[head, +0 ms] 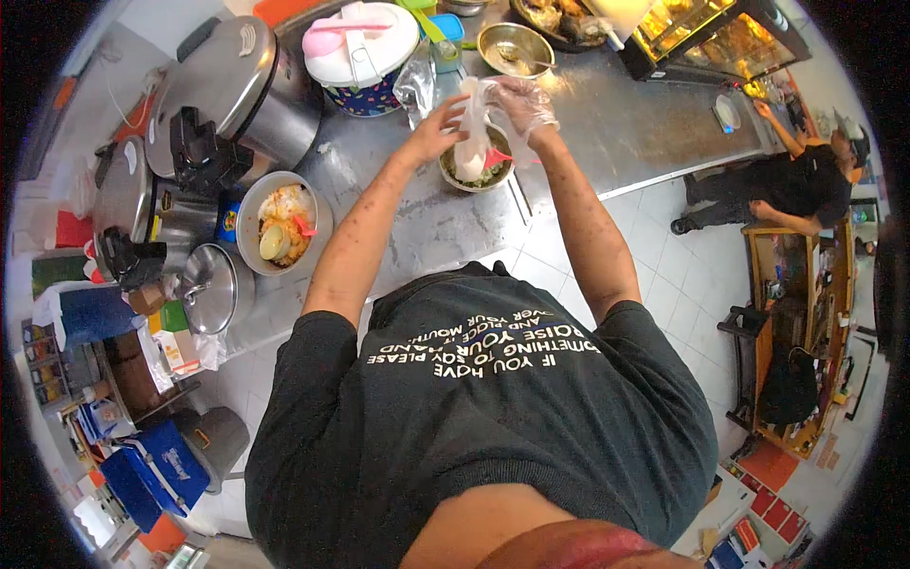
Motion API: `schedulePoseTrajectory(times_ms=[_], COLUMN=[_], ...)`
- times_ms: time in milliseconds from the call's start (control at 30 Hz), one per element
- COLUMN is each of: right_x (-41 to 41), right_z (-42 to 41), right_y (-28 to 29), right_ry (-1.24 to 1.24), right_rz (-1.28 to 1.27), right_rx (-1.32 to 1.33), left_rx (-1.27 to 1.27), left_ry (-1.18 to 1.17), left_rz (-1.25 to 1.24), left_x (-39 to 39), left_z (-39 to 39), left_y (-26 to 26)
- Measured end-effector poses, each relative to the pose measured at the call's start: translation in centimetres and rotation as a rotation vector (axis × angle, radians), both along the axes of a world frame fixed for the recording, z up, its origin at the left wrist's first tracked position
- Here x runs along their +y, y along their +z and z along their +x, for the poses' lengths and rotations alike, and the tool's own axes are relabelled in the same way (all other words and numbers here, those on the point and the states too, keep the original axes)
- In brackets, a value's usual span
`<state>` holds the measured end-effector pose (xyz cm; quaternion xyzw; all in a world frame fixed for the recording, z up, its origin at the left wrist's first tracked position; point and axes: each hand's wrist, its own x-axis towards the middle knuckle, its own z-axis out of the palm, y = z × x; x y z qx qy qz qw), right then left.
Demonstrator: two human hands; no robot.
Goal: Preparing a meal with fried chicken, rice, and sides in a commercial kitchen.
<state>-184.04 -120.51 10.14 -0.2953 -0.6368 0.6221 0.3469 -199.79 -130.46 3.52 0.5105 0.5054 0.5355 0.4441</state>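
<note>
Over a round bowl point(449, 169) of green and white food, a clear plastic bag point(475, 131) hangs with something whitish at its bottom. My left hand point(442, 126), bare, is at the bag's left side with its fingers spread; whether they touch it I cannot tell. My right hand point(525, 107), in a clear disposable glove, pinches the top of the bag. More thin plastic hangs below the glove. A red utensil point(498, 157) lies in the bowl, partly behind the bag. Beyond my hands stands a metal bowl point(513, 51) with a utensil in it.
To the left stand large steel pots point(213, 78), a lidded pot point(210, 281) and a plastic tub point(284, 178) of food with a cup inside. A white-lidded container point(362, 50) is ahead. A lit display case point(711, 35) and another person point(789, 171) are at the right.
</note>
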Motion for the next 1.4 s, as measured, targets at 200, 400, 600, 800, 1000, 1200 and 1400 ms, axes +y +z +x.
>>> schedulePoseTrajectory(times_ms=[200,400,600,800,1000,1200,1400], right_x=[-2.8,-6.7,-13.5,-26.8,-36.1,-37.5,-36.3], right_z=[0.8,-0.9,-8.1,-18.9,-24.8,-28.2,-27.8], right_y=[3.9,2.6,-1.4,0.8,1.7,-2.4,-1.4], right_ry=[0.054,0.362,0.289,0.550,0.811,0.963,0.861], right_rz=[0.466,0.250,-0.038,1.063,0.971,0.873,0.834], right_rx=[-0.317,-0.808,-0.354,0.159,-0.082,-0.340,-0.626], left_rx=[-0.151,-0.719,0.505,-0.834,0.102,0.337,1.165], left_ry=[0.387,0.248,0.617,0.956,1.719,1.959,1.370], left_rz=[-0.144,-0.208,0.212,0.098,0.209,0.361,0.002], left_x=[-0.3,-5.5,-19.7,-31.4,-53.2,-64.4,-71.7], left_z=[1.7,0.9,-3.4,-9.3,-26.2,-51.0,-70.0], left_y=[4.3,3.1,4.0,4.4,1.2,1.0,-14.1])
